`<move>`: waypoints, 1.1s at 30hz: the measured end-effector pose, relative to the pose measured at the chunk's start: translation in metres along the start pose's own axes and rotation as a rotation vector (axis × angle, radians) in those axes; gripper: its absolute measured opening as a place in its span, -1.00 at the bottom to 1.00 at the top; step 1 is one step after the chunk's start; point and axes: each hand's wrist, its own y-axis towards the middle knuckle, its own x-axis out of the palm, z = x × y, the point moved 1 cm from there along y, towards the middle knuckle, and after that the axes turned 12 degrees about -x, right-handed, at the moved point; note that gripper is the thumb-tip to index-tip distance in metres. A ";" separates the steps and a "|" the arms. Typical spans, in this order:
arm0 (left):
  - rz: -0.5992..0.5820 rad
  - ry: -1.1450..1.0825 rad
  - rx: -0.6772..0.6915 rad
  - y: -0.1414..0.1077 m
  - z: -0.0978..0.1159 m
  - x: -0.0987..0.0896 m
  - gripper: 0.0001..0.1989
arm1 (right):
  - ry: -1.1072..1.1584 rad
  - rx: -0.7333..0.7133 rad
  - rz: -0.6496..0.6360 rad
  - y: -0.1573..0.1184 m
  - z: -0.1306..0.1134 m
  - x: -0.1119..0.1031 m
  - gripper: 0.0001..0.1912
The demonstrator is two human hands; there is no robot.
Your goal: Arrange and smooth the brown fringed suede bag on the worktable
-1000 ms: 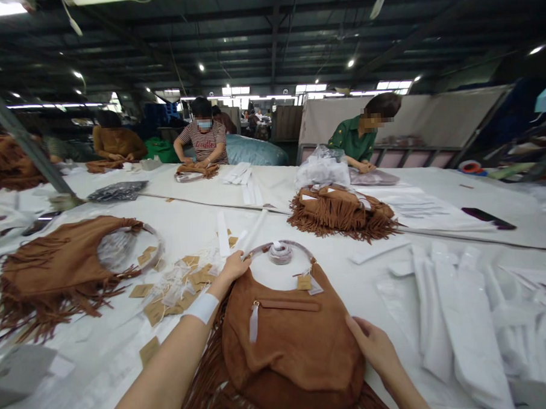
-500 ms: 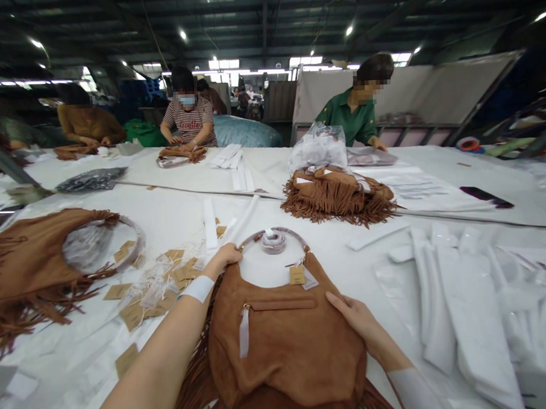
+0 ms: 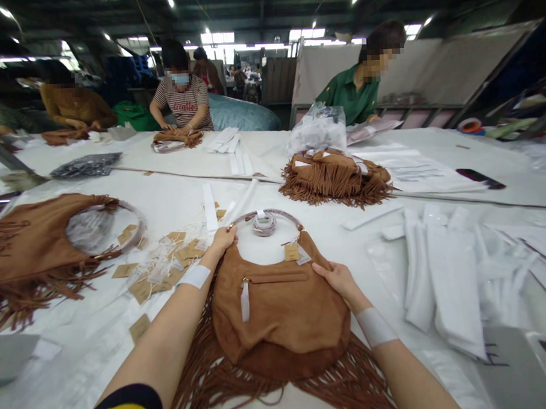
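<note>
A brown suede handbag (image 3: 281, 306) with long fringe (image 3: 348, 370) lies in front of me on the white table. Its curved handle (image 3: 291, 216) is wrapped in clear film and points away from me. My left hand (image 3: 224, 240) pinches the bag's upper left corner, where the handle joins. At the right edge, my right hand (image 3: 339, 278) grips the bag, thumb on the front and fingers partly hidden behind. A small tan tag (image 3: 291, 252) hangs near the right handle joint. The front zipper's pull (image 3: 245, 302) is wrapped in white. A coiled, wrapped strap (image 3: 263, 224) sits inside the handle's loop.
Another fringed bag (image 3: 34, 239) lies at left, beside scattered tan tags (image 3: 167, 266). Fringed bags are piled (image 3: 335, 177) ahead. White padding strips (image 3: 452, 281) and a grey board (image 3: 510, 363) are at right. Several co-workers, one in green (image 3: 352, 95), stand across the table.
The handbag appears smaller and higher in view, and more of its lower fringe shows. Both hands keep hold of it. The view has tilted down slightly. The co-worker in green has turned further right.
</note>
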 end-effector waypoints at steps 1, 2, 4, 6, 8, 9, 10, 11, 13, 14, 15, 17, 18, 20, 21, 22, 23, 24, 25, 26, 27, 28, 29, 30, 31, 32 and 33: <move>0.031 0.005 0.024 -0.005 0.004 -0.002 -0.66 | -0.025 -0.001 0.005 0.001 0.000 0.001 -0.49; 0.059 0.014 0.048 -0.012 0.008 -0.005 -0.65 | -0.054 -0.003 0.011 0.003 -0.001 0.002 -0.48; 0.118 0.023 0.104 -0.031 0.014 -0.013 -0.63 | -0.125 -0.024 0.037 0.002 -0.007 -0.002 -0.48; 0.197 0.029 0.177 -0.062 0.007 -0.026 -0.55 | -0.201 -0.066 0.093 -0.011 -0.013 -0.013 -0.45; 0.303 0.069 0.260 -0.107 -0.022 -0.039 -0.41 | -0.262 -0.112 0.155 -0.043 -0.010 -0.028 -0.35; 0.326 0.121 0.289 -0.133 -0.045 -0.043 -0.32 | -0.289 -0.129 0.178 -0.065 -0.004 -0.035 -0.26; 0.329 0.189 0.273 -0.159 -0.071 -0.044 -0.24 | -0.329 -0.143 0.187 -0.091 0.006 -0.040 -0.19; 0.335 0.258 0.228 -0.186 -0.098 -0.042 -0.14 | -0.456 -0.198 0.157 -0.118 0.017 -0.042 -0.16; 0.283 0.396 0.173 -0.233 -0.146 -0.031 0.06 | -0.704 -0.356 0.081 -0.169 0.040 -0.036 -0.11; 0.265 0.462 0.168 -0.253 -0.163 -0.023 0.14 | -0.843 -0.463 0.049 -0.190 0.049 -0.030 -0.01; 0.237 0.536 0.160 -0.268 -0.174 -0.014 0.16 | -0.949 -0.544 0.043 -0.206 0.055 -0.022 0.07; 0.260 0.652 0.126 -0.286 -0.182 0.001 0.08 | -1.099 -0.636 0.114 -0.222 0.060 -0.006 0.09; 0.284 0.691 0.115 -0.290 -0.180 0.006 -0.02 | -1.139 -0.641 0.158 -0.224 0.059 0.002 0.01; 0.329 0.738 0.125 -0.290 -0.173 0.013 -0.27 | -1.182 -0.605 0.207 -0.218 0.054 0.014 -0.24; 0.329 0.756 0.140 -0.289 -0.169 0.015 -0.40 | -1.187 -0.589 0.202 -0.214 0.052 0.018 -0.36; 0.315 0.779 0.147 -0.287 -0.166 0.016 -0.52 | -1.179 -0.588 0.181 -0.209 0.050 0.021 -0.45; 0.295 0.807 0.144 -0.284 -0.164 0.016 -0.60 | -1.166 -0.603 0.163 -0.205 0.049 0.023 -0.50; 0.272 0.840 0.134 -0.283 -0.163 0.016 -0.64 | -1.153 -0.624 0.151 -0.203 0.049 0.024 -0.55; 0.240 0.875 0.124 -0.281 -0.161 0.015 -0.66 | -1.141 -0.649 0.136 -0.201 0.049 0.023 -0.58; 0.202 0.907 0.119 -0.280 -0.159 0.013 -0.65 | -1.136 -0.673 0.119 -0.201 0.050 0.021 -0.60; 0.159 0.932 0.121 -0.280 -0.157 0.010 -0.65 | -1.139 -0.691 0.099 -0.203 0.050 0.017 -0.63; 0.113 0.949 0.129 -0.281 -0.154 0.007 -0.65 | -1.147 -0.708 0.081 -0.205 0.051 0.013 -0.66; 0.066 0.958 0.138 -0.283 -0.152 0.003 -0.66 | -1.155 -0.727 0.069 -0.210 0.052 0.009 -0.68; 0.023 0.961 0.143 -0.287 -0.151 0.000 -0.67 | -1.161 -0.749 0.062 -0.215 0.054 0.005 -0.69; -0.012 0.960 0.142 -0.292 -0.151 -0.002 -0.68 | -1.164 -0.772 0.062 -0.223 0.056 0.002 -0.70; -0.041 0.959 0.130 -0.299 -0.153 -0.003 -0.68 | -1.165 -0.790 0.064 -0.232 0.059 -0.001 -0.70; -0.066 0.958 0.107 -0.306 -0.158 -0.004 -0.67 | -1.163 -0.801 0.070 -0.242 0.062 -0.002 -0.69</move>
